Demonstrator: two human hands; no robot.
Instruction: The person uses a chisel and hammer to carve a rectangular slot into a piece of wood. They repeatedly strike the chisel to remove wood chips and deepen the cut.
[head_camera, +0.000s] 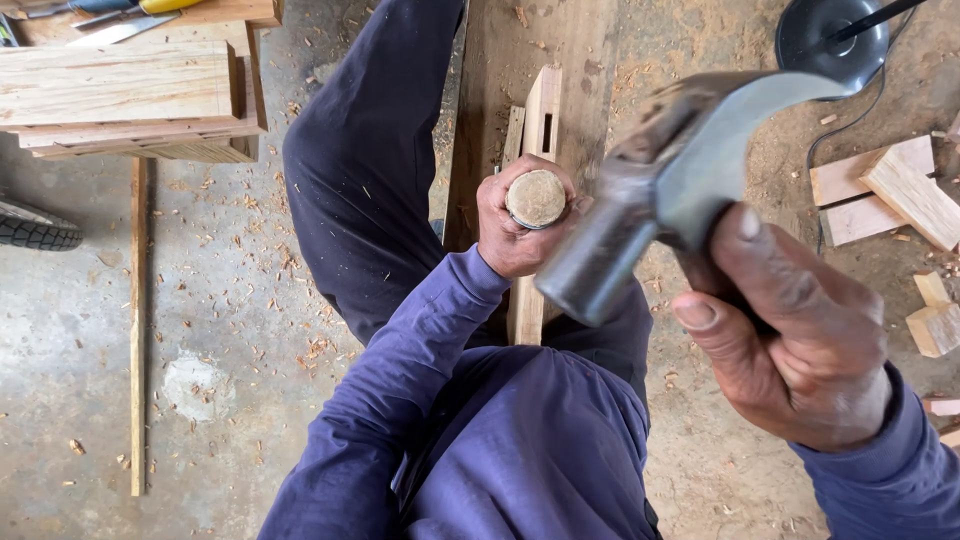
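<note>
Clenched in my right hand is a hammer, raised close to my face, its steel head blurred and angled down-left. My left hand is wrapped around a chisel with a round, worn wooden butt, standing on a pale slotted board just below the hammer's face.

Woodworking workshop, sawdust-strewn floor, stacked planks, offcut blocks
</note>
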